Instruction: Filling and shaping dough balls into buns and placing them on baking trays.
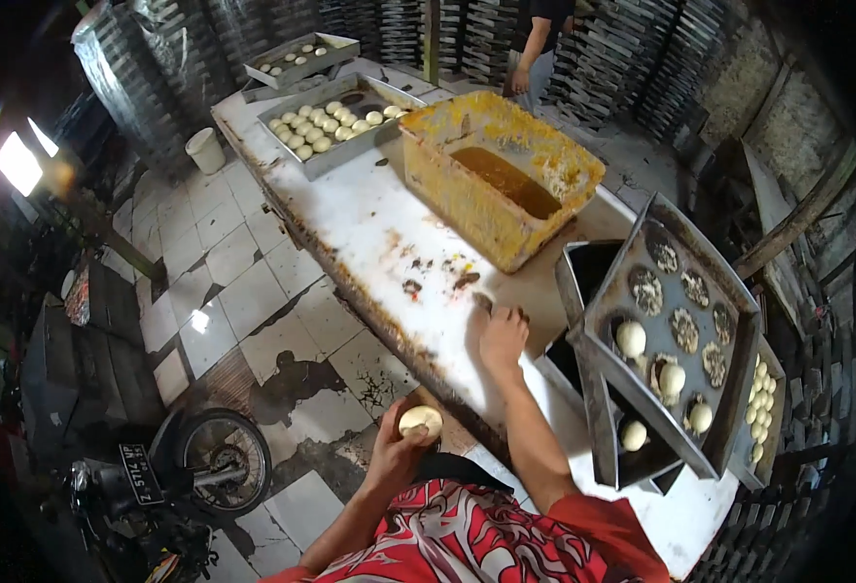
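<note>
My left hand (pixel 395 449) is closed around a pale round dough ball (pixel 421 421), held in front of my body beside the table edge. Over the white tabletop (pixel 369 233), my right hand (pixel 505 335) has its fingers curled. A small dark lump (pixel 484 302) shows at its fingertips; I cannot make out what it is. Ahead of that hand stands a yellow, crusted rectangular tub (pixel 447 185) with orange-brown liquid (pixel 510 180) at its bottom. To the right, a metal tray (pixel 666 321) lies tilted on other trays, with several dough balls (pixel 672 379) and dark, flaky round patches on it.
A tray of dough balls (pixel 301 160) sits at the table's far end, with a smaller tray (pixel 303 58) behind. More dough balls (pixel 760 408) lie at far right. A motorcycle (pixel 224 462) and white bucket (pixel 204 152) stand left. Another person (pixel 537 49) stands beyond the tub.
</note>
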`<state>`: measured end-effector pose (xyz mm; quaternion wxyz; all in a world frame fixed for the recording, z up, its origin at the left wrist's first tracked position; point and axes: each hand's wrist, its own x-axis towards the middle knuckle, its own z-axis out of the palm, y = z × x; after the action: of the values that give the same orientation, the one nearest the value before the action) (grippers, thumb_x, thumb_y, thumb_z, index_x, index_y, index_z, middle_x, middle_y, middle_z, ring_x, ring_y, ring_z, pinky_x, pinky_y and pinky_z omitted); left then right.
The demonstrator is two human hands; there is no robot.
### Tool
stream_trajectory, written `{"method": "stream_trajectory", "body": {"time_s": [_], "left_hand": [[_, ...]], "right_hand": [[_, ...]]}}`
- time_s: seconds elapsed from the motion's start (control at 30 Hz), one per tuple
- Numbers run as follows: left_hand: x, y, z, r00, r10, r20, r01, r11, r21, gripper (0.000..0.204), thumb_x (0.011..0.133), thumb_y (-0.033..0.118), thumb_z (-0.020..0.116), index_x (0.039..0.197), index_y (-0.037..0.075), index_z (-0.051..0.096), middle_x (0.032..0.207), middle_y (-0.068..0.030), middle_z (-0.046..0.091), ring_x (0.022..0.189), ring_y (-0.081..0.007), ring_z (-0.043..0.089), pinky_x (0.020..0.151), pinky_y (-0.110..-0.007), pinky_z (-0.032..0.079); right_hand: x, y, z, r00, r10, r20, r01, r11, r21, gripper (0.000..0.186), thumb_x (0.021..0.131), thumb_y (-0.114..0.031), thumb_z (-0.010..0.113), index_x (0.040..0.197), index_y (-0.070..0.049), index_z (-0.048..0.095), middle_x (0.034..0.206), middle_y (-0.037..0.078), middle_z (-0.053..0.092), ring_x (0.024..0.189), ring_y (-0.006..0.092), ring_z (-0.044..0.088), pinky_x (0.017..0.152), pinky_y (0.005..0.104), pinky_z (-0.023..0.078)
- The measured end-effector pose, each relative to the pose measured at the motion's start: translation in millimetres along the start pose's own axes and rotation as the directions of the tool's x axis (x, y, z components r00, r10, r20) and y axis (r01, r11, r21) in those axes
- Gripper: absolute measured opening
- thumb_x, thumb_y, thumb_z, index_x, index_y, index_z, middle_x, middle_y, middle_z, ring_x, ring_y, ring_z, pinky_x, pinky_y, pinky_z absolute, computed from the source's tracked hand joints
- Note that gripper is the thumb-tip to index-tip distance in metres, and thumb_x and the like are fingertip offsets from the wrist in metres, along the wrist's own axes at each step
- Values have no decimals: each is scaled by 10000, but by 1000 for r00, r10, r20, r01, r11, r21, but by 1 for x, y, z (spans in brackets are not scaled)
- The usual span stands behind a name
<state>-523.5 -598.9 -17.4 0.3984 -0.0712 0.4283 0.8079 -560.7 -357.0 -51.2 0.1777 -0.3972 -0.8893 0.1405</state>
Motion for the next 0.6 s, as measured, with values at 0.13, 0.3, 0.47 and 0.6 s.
{"method": "stream_trajectory", "body": {"time_s": [0.13,0.3,0.47,0.6], "left_hand": [[69,34,42,993,99,64,-115,937,329,428,819,23,575,1225,24,442,1082,-89,555,953,-167,548,840,-295,444],[105,84,91,796,-237,556,-129,832,540,446,881,49,558,1287,5,376,1118,-35,534,993,-86,485,861,-253,411],[164,154,85,518,-377,768,82,916,394,588,879,46,557,1386,38,258,1275,-72,448,1155,-136,437,966,-276,363],[221,178,53,643,-613,460,364,772,520,499,864,52,581,1318,16,377,1179,-83,515,1057,-134,489,912,-266,403]], "right_hand": [[-20,-36,-39,996,-76,-55,94,865,493,117,883,-47,467,984,12,473,938,256,501,825,444,529,718,481,434],[68,-83,-111,977,-27,-212,144,816,560,60,846,-6,526,899,17,541,837,209,553,780,377,556,698,404,450],[199,-96,-139,972,-195,-133,219,955,201,95,828,-44,539,894,-1,593,798,202,588,758,358,573,670,388,450],[300,-93,-89,774,-72,629,224,960,-166,141,774,-103,592,881,-21,634,760,177,621,708,320,605,633,382,458]]}}
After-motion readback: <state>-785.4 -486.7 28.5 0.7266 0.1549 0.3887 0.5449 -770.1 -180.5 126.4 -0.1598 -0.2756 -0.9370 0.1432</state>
